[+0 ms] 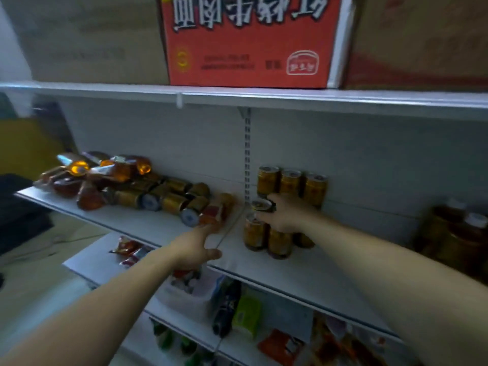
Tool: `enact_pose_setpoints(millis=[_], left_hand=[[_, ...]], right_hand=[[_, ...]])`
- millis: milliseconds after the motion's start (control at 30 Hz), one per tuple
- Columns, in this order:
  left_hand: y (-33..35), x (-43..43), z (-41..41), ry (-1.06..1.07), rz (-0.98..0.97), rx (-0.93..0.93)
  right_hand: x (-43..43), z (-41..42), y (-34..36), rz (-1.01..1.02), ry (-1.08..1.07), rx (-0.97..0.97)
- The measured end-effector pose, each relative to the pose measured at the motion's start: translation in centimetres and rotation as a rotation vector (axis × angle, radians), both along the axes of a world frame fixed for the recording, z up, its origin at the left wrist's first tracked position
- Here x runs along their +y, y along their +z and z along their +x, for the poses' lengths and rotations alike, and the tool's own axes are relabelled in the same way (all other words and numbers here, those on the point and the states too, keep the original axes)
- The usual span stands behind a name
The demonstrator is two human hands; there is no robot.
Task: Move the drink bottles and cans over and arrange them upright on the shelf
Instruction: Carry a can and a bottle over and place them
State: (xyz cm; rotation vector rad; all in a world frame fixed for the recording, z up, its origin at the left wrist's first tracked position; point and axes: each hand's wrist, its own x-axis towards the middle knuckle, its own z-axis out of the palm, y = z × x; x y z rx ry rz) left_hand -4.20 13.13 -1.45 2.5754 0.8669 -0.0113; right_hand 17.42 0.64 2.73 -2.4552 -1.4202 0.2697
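On the white shelf (pixel 303 273), a heap of gold cans (pixel 174 199) and amber drink bottles (pixel 105 173) lies on its side at the left. To the right, three gold cans (pixel 290 182) stand upright against the back wall, with more upright cans (pixel 254 232) in front of them. My right hand (pixel 284 216) grips a gold can (pixel 261 205) from above, just over the front upright cans. My left hand (pixel 194 247) reaches with spread fingers toward a red-labelled can (pixel 214 213) at the heap's right end and holds nothing.
A red carton (pixel 248 40) and brown boxes sit on the upper shelf. Brown bottles (pixel 459 233) stand at the far right of the middle shelf. Snack packs (pixel 245 313) fill the lower shelves. The front strip of the middle shelf is bare.
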Motion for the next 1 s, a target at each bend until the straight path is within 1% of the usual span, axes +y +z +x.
enact_pose_setpoints(millis=[67, 233, 333, 433, 567, 633, 700, 833, 867, 900, 1000], left_hand=[[-0.4, 3.0, -2.8, 0.048, -0.013, 0.017], [-1.4, 8.7, -6.3, 0.137, -0.092, -0.008], [-2.4, 11.3, -5.6, 0.153, -0.074, -0.031], [-3.2, 13.6, -3.6, 0.144, -0.056, -0.049], [-4.1, 16.6, -0.3, 0.139, 0.001, -0.095], [-4.5, 18.1, 1.2, 0.115, 0.062, -0.108], [-4.8, 19.5, 2.4, 0.064, 0.13, -0.085], [-6.3, 21.0, 3.4, -0.157, 0.286, 0.049], [-6.7, 21.2, 3.3, -0.201, 0.312, 0.047], [-7.0, 21.3, 3.1, -0.222, 0.31, 0.012], [-7.2, 21.6, 1.9, -0.236, 0.257, -0.169]], right_hand=[[3.6, -2.0, -0.8, 0.021, 0.012, 0.065], [10.6, -5.2, -2.8, -0.024, 0.035, 0.08], [13.8, -5.3, -4.6, -0.01, 0.021, 0.106], [16.9, -4.7, -6.4, 0.033, -0.086, 0.2], [21.4, -3.2, -8.2, 0.086, -0.218, 0.234], [22.9, -2.6, -9.1, 0.086, -0.3, 0.34], [23.7, -2.4, -10.0, 0.087, -0.331, 0.417], [23.8, -2.9, -10.9, 0.103, -0.381, 0.469], [23.7, -3.2, -11.0, 0.099, -0.392, 0.466], [23.4, -3.5, -11.0, 0.097, -0.397, 0.459], [22.1, -4.7, -11.1, 0.094, -0.396, 0.44]])
